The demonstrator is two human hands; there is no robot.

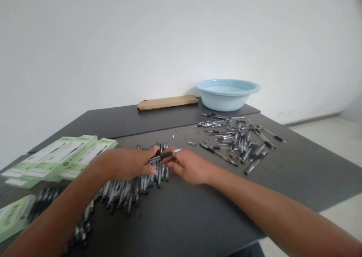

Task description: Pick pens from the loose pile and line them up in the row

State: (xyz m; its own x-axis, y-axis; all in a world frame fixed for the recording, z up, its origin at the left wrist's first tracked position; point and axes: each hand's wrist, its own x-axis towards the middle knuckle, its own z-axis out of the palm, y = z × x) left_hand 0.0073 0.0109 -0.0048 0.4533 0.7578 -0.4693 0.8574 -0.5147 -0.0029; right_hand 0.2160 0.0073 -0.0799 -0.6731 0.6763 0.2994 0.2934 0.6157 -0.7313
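A clear pen with a black grip (pixel 166 155) lies between my two hands, its tip pointing right. My right hand (pixel 188 165) pinches it near the grip. My left hand (pixel 135 163) is at the pen's rear end, thumb and forefinger apart on either side of it. Under and beside both hands runs a row of many similar pens (pixel 120 193) on the dark table (pixel 181 219). To the right lies a loose heap of pens and pen parts (pixel 243 142).
Green and white boxes (pixel 70 155) are stacked at the left, with another box (pixel 15 215) nearer the front. At the back are a flat brown cardboard piece (pixel 168 102) and a light blue basin (pixel 223 98). Small parts (pixel 192 143) lie mid-table.
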